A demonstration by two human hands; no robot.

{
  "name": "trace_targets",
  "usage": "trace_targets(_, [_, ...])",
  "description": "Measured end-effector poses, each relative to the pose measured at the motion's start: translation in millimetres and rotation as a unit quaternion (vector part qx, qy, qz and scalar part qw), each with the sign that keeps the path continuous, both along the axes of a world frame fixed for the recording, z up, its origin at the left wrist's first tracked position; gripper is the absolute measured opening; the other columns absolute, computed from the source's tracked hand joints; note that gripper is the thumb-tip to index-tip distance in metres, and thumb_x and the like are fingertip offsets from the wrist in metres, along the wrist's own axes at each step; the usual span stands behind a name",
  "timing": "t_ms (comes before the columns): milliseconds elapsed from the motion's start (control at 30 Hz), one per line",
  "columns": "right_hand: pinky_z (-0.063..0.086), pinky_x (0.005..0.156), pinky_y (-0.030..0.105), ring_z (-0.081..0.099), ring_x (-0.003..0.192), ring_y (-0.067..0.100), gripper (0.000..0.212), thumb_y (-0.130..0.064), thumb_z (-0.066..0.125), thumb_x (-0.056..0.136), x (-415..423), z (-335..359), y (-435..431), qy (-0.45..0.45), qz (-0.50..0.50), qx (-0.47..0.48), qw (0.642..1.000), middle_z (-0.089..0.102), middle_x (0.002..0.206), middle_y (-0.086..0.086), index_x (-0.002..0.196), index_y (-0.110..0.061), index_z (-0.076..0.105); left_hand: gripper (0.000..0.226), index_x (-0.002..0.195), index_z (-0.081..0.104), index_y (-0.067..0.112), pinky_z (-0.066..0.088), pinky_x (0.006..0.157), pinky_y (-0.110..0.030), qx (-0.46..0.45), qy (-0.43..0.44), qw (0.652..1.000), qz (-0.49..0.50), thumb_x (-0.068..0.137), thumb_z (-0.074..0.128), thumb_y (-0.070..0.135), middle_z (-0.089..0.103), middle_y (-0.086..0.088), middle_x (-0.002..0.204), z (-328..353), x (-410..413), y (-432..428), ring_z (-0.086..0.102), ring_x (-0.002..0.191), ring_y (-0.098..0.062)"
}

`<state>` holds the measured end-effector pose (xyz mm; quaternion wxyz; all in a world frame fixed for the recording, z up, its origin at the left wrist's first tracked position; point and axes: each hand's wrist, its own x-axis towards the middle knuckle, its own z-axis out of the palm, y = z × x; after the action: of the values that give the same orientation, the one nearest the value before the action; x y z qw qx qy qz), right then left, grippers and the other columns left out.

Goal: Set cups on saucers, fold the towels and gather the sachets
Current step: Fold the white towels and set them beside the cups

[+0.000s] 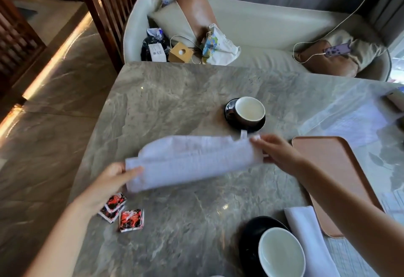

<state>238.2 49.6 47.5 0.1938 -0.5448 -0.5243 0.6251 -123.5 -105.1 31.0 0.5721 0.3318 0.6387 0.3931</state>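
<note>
Left hand [109,180]: fingers [133,170] pinched shut on the left end of the white towel [192,163]. Towel is stretched between both hands above the grey marble worktop [175,93], roughly mid-worktop, folded lengthwise. Long axis runs left-right, with the left end lower and nearer the camera and the right end up toward the far cup. It's motion-blurred, so the fold edges aren't clear.

Below the left hand: red sachets [121,211] flat on the worktop, a small overlapping stack plus one just beside it.

Centre, past the towel: far cup [249,110] upright on a dark saucer [229,112], white inside, contents not readable.

Right hand [277,154]: fingers closed on the towel's right end.

Near edge: near cup [281,252] upright on a black saucer [251,233]. Just right of it, a second towel [306,233], already folded into a strip, long axis running away from the camera. Its right edge is next to the brown tray [341,167]; nothing visible in the tray.
</note>
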Motion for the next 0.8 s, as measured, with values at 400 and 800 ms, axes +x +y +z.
trace_targets(400, [0.052, 0.06, 0.022, 0.061, 0.072, 0.013, 0.029, -0.03, 0.052, 0.095, 29, -65, -45, -0.082, -0.033, -0.094, 0.992, 0.062, 0.078, 0.003, 0.096, -0.006, 0.067, 0.032, 0.088, 0.058, -0.012, 0.037, 0.067, -0.032, -0.123, 0.048, 0.991, 0.01, 0.091, 0.056, 0.02, 0.061, -0.013, 0.08, -73, 36, -36, 0.054, 0.078, -0.02])
trace_targets(800, [0.052, 0.068, 0.035, 0.067, 0.08, 0.029, 0.019, -0.019, 0.054, 0.091, -3, -103, -24, -0.219, -0.071, 0.072, 0.97, 0.072, 0.086, 0.015, 0.089, -0.008, 0.07, 0.022, 0.066, 0.048, -0.001, 0.027, 0.062, -0.032, -0.117, 0.198, 0.971, 0.065, 0.087, 0.051, 0.005, 0.042, -0.007, 0.061, -120, 50, -4, 0.037, 0.064, -0.016])
